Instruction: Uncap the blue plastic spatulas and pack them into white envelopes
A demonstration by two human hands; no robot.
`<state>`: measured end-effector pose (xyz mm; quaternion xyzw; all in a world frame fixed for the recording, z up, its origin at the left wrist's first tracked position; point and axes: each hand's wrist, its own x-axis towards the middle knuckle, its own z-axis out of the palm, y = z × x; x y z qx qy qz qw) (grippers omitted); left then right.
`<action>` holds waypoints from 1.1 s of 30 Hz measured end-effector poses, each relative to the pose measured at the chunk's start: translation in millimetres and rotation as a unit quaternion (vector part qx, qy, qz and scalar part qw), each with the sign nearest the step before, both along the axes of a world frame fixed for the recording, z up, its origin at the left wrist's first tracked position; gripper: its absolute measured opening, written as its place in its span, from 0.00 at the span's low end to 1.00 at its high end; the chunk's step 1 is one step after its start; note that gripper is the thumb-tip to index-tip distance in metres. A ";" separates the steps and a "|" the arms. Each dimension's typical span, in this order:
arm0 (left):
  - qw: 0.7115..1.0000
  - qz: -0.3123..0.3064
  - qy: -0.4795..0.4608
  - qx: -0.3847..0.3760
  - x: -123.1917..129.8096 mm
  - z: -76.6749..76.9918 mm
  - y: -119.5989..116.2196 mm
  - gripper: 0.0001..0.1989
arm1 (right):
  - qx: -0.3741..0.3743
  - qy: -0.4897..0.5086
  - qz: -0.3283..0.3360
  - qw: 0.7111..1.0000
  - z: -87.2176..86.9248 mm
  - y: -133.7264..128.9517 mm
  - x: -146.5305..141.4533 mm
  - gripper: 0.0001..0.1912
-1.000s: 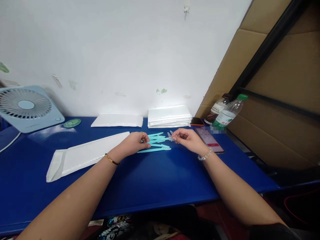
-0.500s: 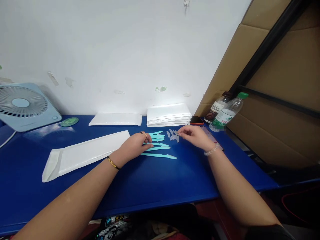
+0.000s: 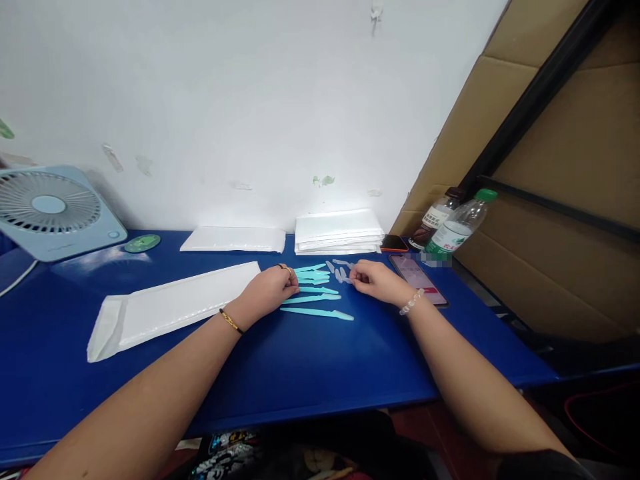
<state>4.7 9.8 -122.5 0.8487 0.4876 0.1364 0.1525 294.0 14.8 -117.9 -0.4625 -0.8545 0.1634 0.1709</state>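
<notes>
Several turquoise eyebrow razors (image 3: 317,313) lie in a loose fan on the blue table, blades to the right. My left hand (image 3: 270,288) is closed at their handle ends, with its fingertips on the handle of one razor (image 3: 323,291) in the middle; the grip itself is partly hidden. Beside the blades lies a small group of translucent blade caps (image 3: 331,267). My right hand (image 3: 377,282) is at the right side of these caps, thumb and fingers pinched on one cap (image 3: 346,281), mostly covered by the fingertips.
A long white padded envelope (image 3: 175,307) lies left of my left hand. Along the wall are another envelope (image 3: 233,239) and an envelope stack (image 3: 337,230). A phone (image 3: 420,280), a second phone (image 3: 395,243) and two bottles (image 3: 453,230) stand right; a fan (image 3: 55,210) stands left.
My right hand has shifted slightly left and toward me, uncovering more of the phone. The caps lie in a different arrangement, nearer the razor blades. My left hand has barely moved.
</notes>
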 end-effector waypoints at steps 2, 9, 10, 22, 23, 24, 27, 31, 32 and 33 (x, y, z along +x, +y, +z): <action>1.000 0.011 -0.006 -0.001 -0.7 1.4 0.7 0.09 | -0.042 0.050 0.009 0.998 -0.2 -2.2 -2.2 0.06; 0.999 0.036 -0.033 -0.013 -1.2 4.0 -0.3 0.10 | -0.076 0.100 0.019 0.992 0.5 -5.9 -4.7 0.12; 0.999 0.036 -0.035 -0.012 -1.1 3.8 -0.4 0.10 | -0.075 0.102 0.023 0.992 -0.2 -5.6 -5.1 0.12; 0.996 -0.026 -0.061 -0.057 6.4 4.9 -8.1 0.13 | -0.115 0.107 0.068 0.985 2.0 -13.5 -19.6 0.13; 0.997 -0.024 -0.057 -0.054 6.6 4.6 -8.3 0.13 | -0.101 0.100 0.067 0.988 1.8 -12.3 -18.1 0.12; 0.998 -0.017 -0.052 -0.042 6.5 4.3 -8.0 0.13 | -0.074 0.095 0.060 0.991 1.3 -10.4 -16.2 0.11; 0.999 0.014 -0.034 0.036 4.6 2.2 -4.3 0.13 | 0.036 0.061 0.036 0.997 -1.7 -2.5 -12.4 0.11; 0.994 0.021 0.014 0.106 1.3 -3.4 3.3 0.15 | 0.105 -0.016 0.051 0.993 -7.1 6.4 -15.4 0.14; 0.994 0.023 0.021 0.107 0.7 -5.0 4.9 0.14 | 0.114 -0.029 0.056 0.991 -8.4 7.7 -16.8 0.12; 0.994 0.025 0.026 0.103 0.3 -6.4 6.3 0.13 | 0.121 -0.039 0.059 0.990 -9.6 8.6 -18.2 0.10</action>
